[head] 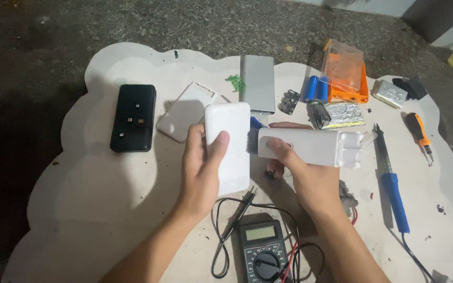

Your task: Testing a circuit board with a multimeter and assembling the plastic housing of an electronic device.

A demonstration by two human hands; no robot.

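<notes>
The left hand [201, 162] is closed around a flat white rounded-rectangle plastic case [229, 141], thumb pressed on its face, fingers wrapped behind, holding it upright just above the black digital multimeter with the grey screen [261, 251]. The right hand [302, 170] grips a white plastic battery holder block [310, 148] lengthwise, thumb on top, its near end just beside the white case's right edge; a dark bristly part shows between the two.

Both pieces are up off the pale cloud-shaped worktop [106, 199]. Left of the white case lies a black rectangular power bank [133, 118], and between them a loose white cover plate [184, 111]. Behind the white case rests a grey metal sleeve [258, 84]. Well to its right, two blue cylindrical cells [316, 88] sit beside an orange plastic tray [348, 84], and a blue-handled soldering iron [391, 183] lies past the right hand.
</notes>
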